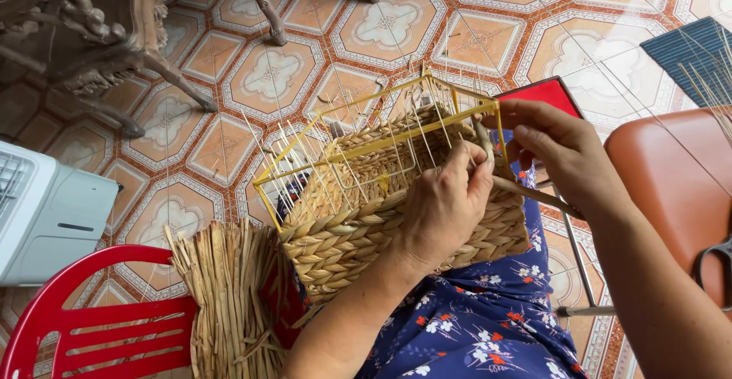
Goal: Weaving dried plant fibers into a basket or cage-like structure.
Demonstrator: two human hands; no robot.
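A half-woven straw basket [343, 245] on a yellow wire frame [381, 139] rests on my lap, tilted with its open side toward the floor. My left hand [446, 203] presses against the basket's woven wall near the upper rim, fingers pinching a straw strand. My right hand [560, 146] is at the frame's right corner, gripping a twisted straw strand [534, 192] that runs down to the right. Thin upright wires stick out above the weave.
A bundle of dried straw [229, 295] lies on a red plastic chair [91, 326] at lower left. A white appliance [46, 211] stands at left, carved wooden furniture [91, 36] at upper left. Scissors [717, 264] lie on a brown seat [671, 181] at right.
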